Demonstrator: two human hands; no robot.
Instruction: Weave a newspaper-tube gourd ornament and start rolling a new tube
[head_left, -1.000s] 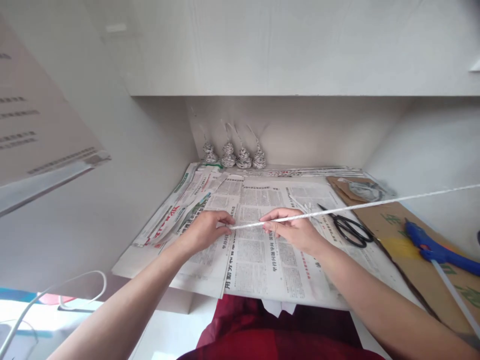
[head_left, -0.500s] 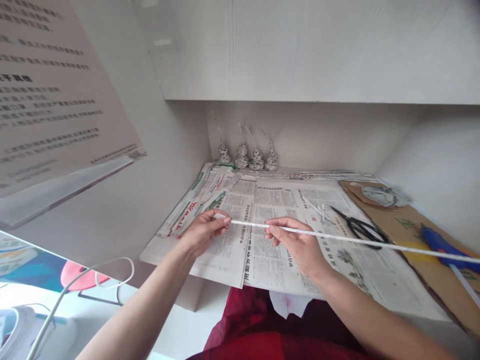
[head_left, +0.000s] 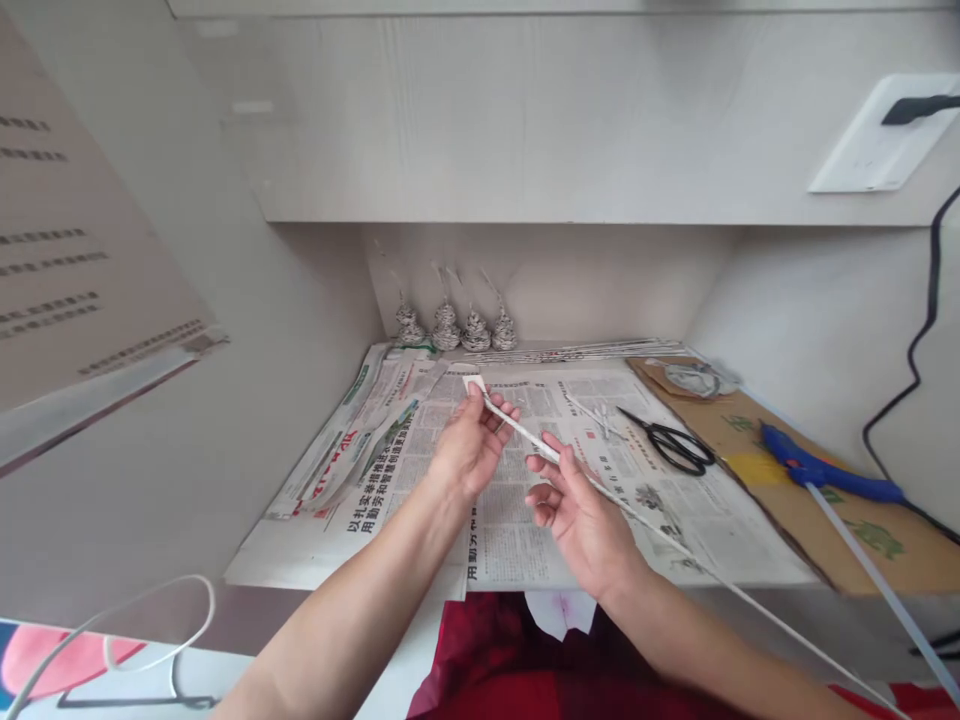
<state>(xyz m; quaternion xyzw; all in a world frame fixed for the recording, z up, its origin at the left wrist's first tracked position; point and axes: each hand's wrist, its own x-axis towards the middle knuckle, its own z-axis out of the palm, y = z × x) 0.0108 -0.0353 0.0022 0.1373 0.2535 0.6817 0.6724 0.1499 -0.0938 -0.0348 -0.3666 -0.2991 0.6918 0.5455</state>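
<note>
A long, thin white rolled-paper stick point(head_left: 645, 522) runs from the middle of the table down to the lower right. My left hand point(head_left: 474, 440) pinches its far end, where a flat white paper tip point(head_left: 474, 382) sticks out past the thumb. Further down the stick, my right hand point(head_left: 589, 510) has it between thumb and forefinger, the other fingers loosely curled. Both hands are above newspaper sheets point(head_left: 525, 540) spread on the tabletop. Black-handled scissors point(head_left: 671, 445) lie to the right of my hands, and small white paper scraps point(head_left: 600, 418) lie beside them.
Several gourd-shaped woven paper pieces point(head_left: 446, 328) stand at the back, beside a bundle of paper sticks point(head_left: 585, 352). On the right, a blue glue gun point(head_left: 825, 470) with a glue stick rests on cardboard point(head_left: 757, 440). A shelf panel point(head_left: 525, 130) overhangs the back.
My left hand has moved forward and turned palm-up, keeping the stick's end. The stick now slants more steeply towards the lower right. The view has shifted right, showing a wall socket.
</note>
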